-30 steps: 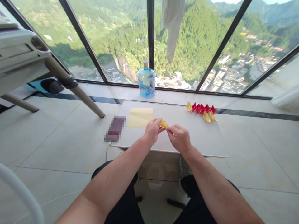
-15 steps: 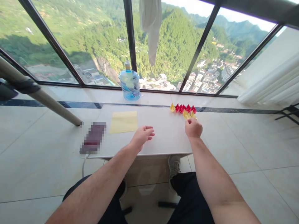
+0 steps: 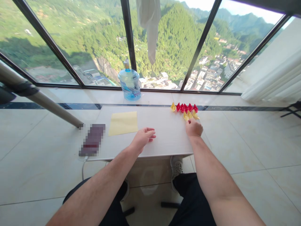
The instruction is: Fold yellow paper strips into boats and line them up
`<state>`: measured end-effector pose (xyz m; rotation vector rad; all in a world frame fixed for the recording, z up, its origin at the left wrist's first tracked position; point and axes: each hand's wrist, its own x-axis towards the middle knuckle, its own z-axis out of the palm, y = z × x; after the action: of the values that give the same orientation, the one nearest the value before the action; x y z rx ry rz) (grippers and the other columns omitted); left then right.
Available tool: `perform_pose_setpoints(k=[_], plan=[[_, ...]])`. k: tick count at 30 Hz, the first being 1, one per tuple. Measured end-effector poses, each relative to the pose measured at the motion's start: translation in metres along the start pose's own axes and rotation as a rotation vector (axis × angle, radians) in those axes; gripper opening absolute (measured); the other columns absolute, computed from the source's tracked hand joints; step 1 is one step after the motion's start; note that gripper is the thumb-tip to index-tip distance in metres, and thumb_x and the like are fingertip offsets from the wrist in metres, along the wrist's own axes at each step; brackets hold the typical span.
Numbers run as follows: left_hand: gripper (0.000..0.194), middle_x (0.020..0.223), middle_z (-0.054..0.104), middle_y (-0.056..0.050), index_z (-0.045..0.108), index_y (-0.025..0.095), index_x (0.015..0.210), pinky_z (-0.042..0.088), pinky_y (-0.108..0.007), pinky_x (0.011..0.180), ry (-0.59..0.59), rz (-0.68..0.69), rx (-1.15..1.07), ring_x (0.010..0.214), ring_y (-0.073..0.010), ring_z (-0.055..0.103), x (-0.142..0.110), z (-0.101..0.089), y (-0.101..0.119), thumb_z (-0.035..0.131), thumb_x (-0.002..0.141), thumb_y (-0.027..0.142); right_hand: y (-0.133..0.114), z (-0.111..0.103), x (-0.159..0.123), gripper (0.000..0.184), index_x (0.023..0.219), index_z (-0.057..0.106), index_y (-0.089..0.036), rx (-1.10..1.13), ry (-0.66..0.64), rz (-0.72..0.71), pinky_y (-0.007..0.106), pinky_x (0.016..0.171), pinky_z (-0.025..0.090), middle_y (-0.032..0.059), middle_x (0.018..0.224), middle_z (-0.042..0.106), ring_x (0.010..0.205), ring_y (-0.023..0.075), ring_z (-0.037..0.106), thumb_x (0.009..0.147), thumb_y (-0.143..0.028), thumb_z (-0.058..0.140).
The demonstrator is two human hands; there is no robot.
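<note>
My right hand [image 3: 194,127] is closed at the right end of the table, its fingertips at the near side of a yellow folded-paper boat [image 3: 185,116]; the exact grip is partly hidden. Two more yellow paper boats, one of them the right-hand boat [image 3: 195,115], sit close against it. Behind them runs a row of several red paper boats [image 3: 182,108] with a yellow boat [image 3: 173,107] at its left end. Over the middle of the table my left hand [image 3: 144,138] is held open, fingers loosely bent, holding nothing. A flat yellow paper sheet [image 3: 123,123] lies left of it.
The low white table [image 3: 162,141] stands before a large window. On its left edge lies a pixelated dark phone-like object [image 3: 92,139] with a cable. A blue water jug [image 3: 129,84] stands behind the table. A slanting pole [image 3: 56,108] reaches down at the left.
My right hand has drawn back slightly and left, so the yellow boats show more fully. The left hand stays nearly still. The whole view has shifted a little.
</note>
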<state>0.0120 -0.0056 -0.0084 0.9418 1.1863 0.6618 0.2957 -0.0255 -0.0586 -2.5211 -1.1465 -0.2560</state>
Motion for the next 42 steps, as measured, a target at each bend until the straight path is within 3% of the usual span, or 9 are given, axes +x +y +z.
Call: perform_pose_setpoints(k=[11, 21, 24, 26, 28, 32, 35, 37, 42], plan=[[0.024, 0.092, 0.072, -0.011, 0.067, 0.015, 0.089, 0.050, -0.029, 0.071, 0.002, -0.005, 0.000, 0.082, -0.0200, 0.070, 0.000, 0.000, -0.002, 0.076, 0.070, 0.026, -0.005, -0.004, -0.003, 0.027, 0.103, 0.074, -0.020, 0.035, -0.010, 0.008, 0.033, 0.065, 0.037, 0.0119, 0.081, 0.069, 0.069, 0.0222, 0.056, 0.087, -0.026, 0.053], [0.022, 0.089, 0.073, -0.011, 0.067, 0.016, 0.087, 0.050, -0.028, 0.068, -0.007, 0.016, 0.015, 0.081, -0.0207, 0.071, 0.003, 0.000, -0.003, 0.076, 0.069, 0.026, -0.010, -0.012, -0.007, 0.025, 0.094, 0.072, -0.017, 0.081, 0.076, -0.016, 0.030, 0.064, 0.033, 0.0111, 0.083, 0.070, 0.068, 0.0186, 0.055, 0.089, -0.033, 0.053], [0.016, 0.086, 0.073, -0.010, 0.068, 0.017, 0.083, 0.050, -0.028, 0.067, -0.014, 0.046, 0.064, 0.078, -0.0209, 0.070, 0.005, 0.000, -0.006, 0.074, 0.071, 0.025, -0.033, -0.013, -0.029, 0.030, 0.085, 0.070, -0.016, 0.143, 0.048, -0.109, 0.029, 0.063, 0.031, 0.0104, 0.080, 0.070, 0.067, 0.0177, 0.056, 0.093, -0.036, 0.050], [0.008, 0.077, 0.072, -0.008, 0.069, 0.018, 0.079, 0.050, -0.031, 0.067, 0.008, 0.100, 0.181, 0.072, -0.0212, 0.068, 0.007, -0.004, -0.007, 0.071, 0.072, 0.023, -0.058, -0.013, -0.054, 0.029, 0.080, 0.069, -0.017, 0.205, -0.071, -0.237, 0.029, 0.062, 0.031, 0.0081, 0.071, 0.068, 0.064, 0.0177, 0.056, 0.093, -0.037, 0.052], [0.001, 0.067, 0.069, -0.006, 0.069, 0.020, 0.071, 0.051, -0.033, 0.072, 0.043, 0.241, 0.385, 0.069, -0.0219, 0.066, 0.009, -0.012, -0.006, 0.070, 0.072, 0.021, -0.085, -0.013, -0.082, 0.027, 0.077, 0.068, -0.019, 0.262, -0.215, -0.373, 0.029, 0.060, 0.031, 0.0068, 0.068, 0.069, 0.062, 0.0176, 0.057, 0.092, -0.035, 0.053], [0.012, 0.068, 0.069, -0.005, 0.067, 0.024, 0.062, 0.049, -0.035, 0.086, 0.218, 0.490, 0.634, 0.076, -0.0241, 0.065, 0.013, -0.045, -0.002, 0.067, 0.073, 0.018, -0.133, -0.012, -0.116, 0.023, 0.076, 0.069, -0.020, 0.375, -0.425, -0.538, 0.027, 0.061, 0.037, 0.0066, 0.072, 0.072, 0.066, 0.0183, 0.063, 0.090, -0.029, 0.054], [0.009, 0.075, 0.070, -0.007, 0.068, 0.024, 0.068, 0.046, -0.037, 0.095, 0.357, 0.505, 0.633, 0.086, -0.0267, 0.065, 0.017, -0.075, 0.001, 0.067, 0.073, 0.017, -0.163, -0.006, -0.113, 0.019, 0.084, 0.072, -0.019, 0.572, -0.536, -0.407, 0.025, 0.068, 0.045, 0.0054, 0.083, 0.076, 0.076, 0.0165, 0.069, 0.084, -0.016, 0.053], [0.008, 0.087, 0.072, -0.009, 0.071, 0.023, 0.075, 0.043, -0.038, 0.102, 0.419, 0.506, 0.644, 0.099, -0.0283, 0.063, 0.020, -0.091, 0.002, 0.068, 0.072, 0.017, -0.180, 0.001, -0.103, 0.029, 0.093, 0.072, -0.017, 0.600, -0.561, -0.371, 0.021, 0.070, 0.049, 0.0036, 0.089, 0.077, 0.075, 0.0129, 0.070, 0.080, -0.008, 0.047], [0.030, 0.115, 0.069, -0.011, 0.072, 0.016, 0.106, 0.041, -0.036, 0.107, 0.371, 0.437, 1.161, 0.118, -0.0261, 0.056, 0.019, -0.103, 0.003, 0.062, 0.077, 0.020, -0.216, 0.012, -0.082, 0.034, 0.104, 0.073, -0.018, 0.565, -0.575, -0.371, 0.023, 0.085, 0.052, 0.0044, 0.103, 0.077, 0.094, 0.0157, 0.072, 0.078, -0.013, 0.052]])
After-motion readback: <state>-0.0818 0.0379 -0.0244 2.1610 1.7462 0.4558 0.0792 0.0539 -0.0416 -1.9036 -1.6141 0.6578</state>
